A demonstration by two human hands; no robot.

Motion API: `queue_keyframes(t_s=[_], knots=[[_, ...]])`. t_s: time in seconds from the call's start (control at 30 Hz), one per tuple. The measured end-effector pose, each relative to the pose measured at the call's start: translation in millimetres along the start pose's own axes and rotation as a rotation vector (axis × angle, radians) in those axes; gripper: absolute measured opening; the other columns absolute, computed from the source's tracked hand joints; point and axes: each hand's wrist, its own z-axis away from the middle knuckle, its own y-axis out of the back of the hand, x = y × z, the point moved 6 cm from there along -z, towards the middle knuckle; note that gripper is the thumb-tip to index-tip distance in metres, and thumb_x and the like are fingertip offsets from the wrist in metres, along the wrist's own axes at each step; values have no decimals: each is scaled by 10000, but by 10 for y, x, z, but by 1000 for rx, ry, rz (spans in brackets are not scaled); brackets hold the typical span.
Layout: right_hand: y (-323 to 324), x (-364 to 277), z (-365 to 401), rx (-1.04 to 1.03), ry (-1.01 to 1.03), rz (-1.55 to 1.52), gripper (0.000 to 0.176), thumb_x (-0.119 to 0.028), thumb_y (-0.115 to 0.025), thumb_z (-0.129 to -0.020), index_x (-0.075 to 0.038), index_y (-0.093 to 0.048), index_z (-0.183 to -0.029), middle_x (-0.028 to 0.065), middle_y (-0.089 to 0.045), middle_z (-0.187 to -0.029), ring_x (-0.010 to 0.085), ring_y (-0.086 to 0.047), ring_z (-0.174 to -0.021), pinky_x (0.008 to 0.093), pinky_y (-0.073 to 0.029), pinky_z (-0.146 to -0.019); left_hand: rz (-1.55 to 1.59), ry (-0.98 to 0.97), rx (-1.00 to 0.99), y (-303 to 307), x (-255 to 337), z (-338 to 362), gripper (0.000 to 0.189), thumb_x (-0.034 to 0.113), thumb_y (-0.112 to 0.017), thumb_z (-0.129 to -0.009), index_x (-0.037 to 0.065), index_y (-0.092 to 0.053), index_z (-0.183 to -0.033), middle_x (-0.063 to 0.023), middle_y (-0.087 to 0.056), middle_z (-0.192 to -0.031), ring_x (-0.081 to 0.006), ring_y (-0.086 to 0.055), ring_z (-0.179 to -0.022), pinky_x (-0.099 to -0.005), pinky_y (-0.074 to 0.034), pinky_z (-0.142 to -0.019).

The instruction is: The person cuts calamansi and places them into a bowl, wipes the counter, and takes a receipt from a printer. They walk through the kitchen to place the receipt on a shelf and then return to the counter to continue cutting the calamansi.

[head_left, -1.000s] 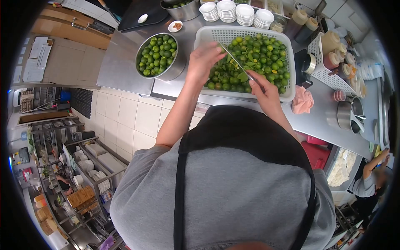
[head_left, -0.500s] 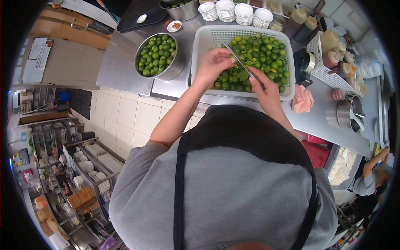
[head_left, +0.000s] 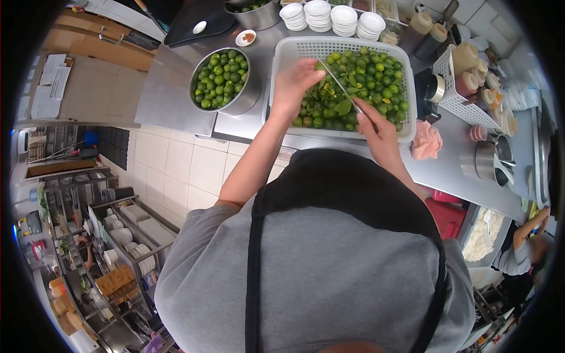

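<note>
Over the left part of a white plastic basket point(head_left: 275, 94), my left hand point(head_left: 296, 85) is closed with thumb and fingers round a small green lime point(head_left: 319, 66), mostly hidden by the fingers. My right hand point(head_left: 381, 130) grips the handle of a knife point(head_left: 344, 90). Its thin blade slants up and left, with the tip at my left fingertips. Below both hands, many small green limes point(head_left: 376, 73) fill the basket, with some green leaves point(head_left: 343, 107) and yellowish bits among them.
A steel pot point(head_left: 250, 97) of limes stands left of the basket. Stacks of white dishes point(head_left: 344, 20) line the back. To the right are a pink cloth point(head_left: 426, 141) and a basket of sauce bottles point(head_left: 462, 106). Another person point(head_left: 518, 256) is at far right.
My left hand has shifted slightly up and left. My right hand and the knife have moved a little down and right, away from the left palm.
</note>
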Motion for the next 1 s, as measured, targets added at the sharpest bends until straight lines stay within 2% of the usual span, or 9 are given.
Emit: queue_keyframes(t_s=[0.03, 0.27, 0.33, 0.53, 0.67, 0.73, 0.8, 0.87, 1.0], knots=[[-8, -28, 22, 1, 24, 41, 323, -173, -513, -901, -47, -524, -1197, 34, -614, -822, 80, -496, -649, 218, -415, -611, -1, 0, 1, 25, -21, -24, 340, 73, -704, -731, -29, -566, -1024, -71, -598, -899, -136, -558, -860, -261, -453, -769], [17, -144, -57, 52, 93, 174, 309, -180, -528, -888, -48, -545, -1167, 101, -624, -823, 110, -499, -616, 234, -422, -596, -100, -47, -21, -111, -7, 37, 250, 20, -677, -740, -15, -586, -970, -58, -628, -863, -104, -583, -789, -222, -461, -709], [21, -50, -149, 56, -19, 192, 298, -184, -536, -881, -48, -560, -1145, 117, -634, -820, 114, -503, -596, 233, -418, -577, -132, -29, -68, -244, 3, 139, 202, -31, -642, -754, -5, -595, -949, -51, -644, -866, -88, -596, -782, -215, -464, -721], [-6, -80, -174, 61, 52, 141, 295, -188, -541, -879, -56, -567, -1141, 64, -618, -745, 95, -462, -563, 235, -388, -537, 77, 101, -14, -29, -62, 66, 269, 92, -693, -751, -1, -587, -981, -75, -614, -871, -130, -581, -785, -242, -461, -718], [-52, 83, -111, 5, 54, 71, 296, -190, -539, -883, -66, -570, -1149, 23, -587, -695, 78, -445, -560, 226, -376, -529, -196, -135, 307, 885, 252, -159, 254, 83, -690, -732, 19, -607, -964, -52, -623, -887, -125, -580, -805, -245, -463, -716], [-5, 228, -73, -11, -85, 47, 300, -190, -533, -888, -78, -567, -1165, -2, -542, -646, 61, -442, -567, 206, -371, -536, -441, -249, 493, 1277, 566, -126, 279, 45, -713, -686, 19, -604, -941, -59, -624, -873, -118, -568, -771, -245, -456, -709], [77, 338, -76, 13, -93, 67, 306, -189, -532, -889, -83, -562, -1174, -7, -517, -625, 56, -443, -566, 201, -369, -537, -1211, -566, 677, 1313, 918, -7, 302, 33, -712, -616, 44, -628, -906, -100, -633, -843, -266, -601, -742, -340, -474, -706], [139, 387, -95, 37, -98, 84, 311, -189, -530, -890, -87, -557, -1183, -13, -491, -603, 51, -443, -565, 195, -367, -538, -1307, -663, 557, 1195, 906, 4, 248, 61, -716, -646, 50, -652, -885, -101, -642, -834, -227, -612, -727, -314, -483, -684], [176, 346, -129, 48, -107, 107, 313, -188, -528, -890, -98, -554, -1189, -10, -498, -598, 53, -470, -568, 205, -377, -537, -1126, 8, -121, 693, -88, -74, 171, 99, -685, -666, 37, -661, -823, -119, -649, -814, -239, -616, -731, -340, -483, -683]])
